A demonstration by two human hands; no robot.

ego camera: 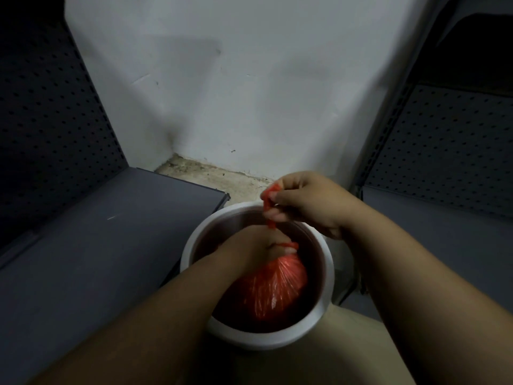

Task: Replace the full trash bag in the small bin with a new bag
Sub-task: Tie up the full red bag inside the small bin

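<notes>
A small round white bin (329, 269) with a dark inside stands on the floor right below me. Inside it sits a full red trash bag (273, 287), its top gathered into a twisted neck. My left hand (249, 250) reaches into the bin and pinches that neck just above the bulging bag. Over the bin's far rim, my right hand (308, 202) is closed on the twisted red end of the bag and holds it stretched upward. No new bag is in view.
A grey shelf board (91, 245) lies to the left and another (433, 234) to the right, each backed by dark perforated panels. A white wall (236, 87) rises behind the bin, with a strip of dirty floor (211, 176) at its foot. My beige-clad knee (319, 354) is below the bin.
</notes>
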